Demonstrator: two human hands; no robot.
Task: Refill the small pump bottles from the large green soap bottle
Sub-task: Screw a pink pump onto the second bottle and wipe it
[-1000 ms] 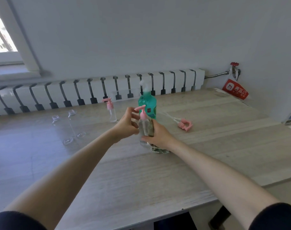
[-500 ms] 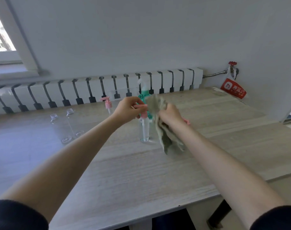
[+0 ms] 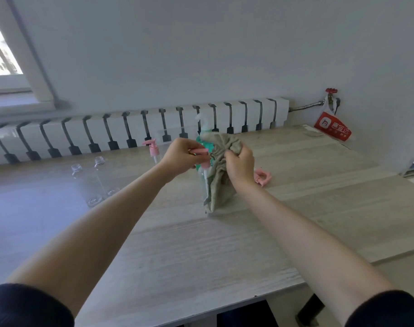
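L hand [image 3: 177, 156] has its grip pinched on the pink pump head of the small pump btl [image 3: 204, 167]. That btl stands on the table [image 3: 201, 256] mid-scene, just in front of the large green soap btl [image 3: 203, 143]. R hand [image 3: 240, 164] has its grip clamped on a bunched grey-green cloth [image 3: 216, 182], which hangs over the right side of the small btl & hides most of its clear body. Looks like a wipe-down of a capped btl, i.e. tidy-up after a fill; fill level can't be read, cloth covers it. To do it well: use the L pinch on the head as an anchor, but no downward push or it'll dispense. Wrap the cloth round the body & stroke top to base, then go round the neck where drips prob. collect. Base should sit flat on the table so the btl doesn't tip back into the green btl, v. close behind. Watch the hanging cloth tail, as it could drag the btl over when pulled away. At left, 2 open clear btls [image 3: 99, 160] w/o pumps prob. wait for soap. Another pink-capped small btl [image 3: 152, 149] stands farther back, left of the L hand. A loose pink pump [image 3: 262, 177] lies just right of the R hand.
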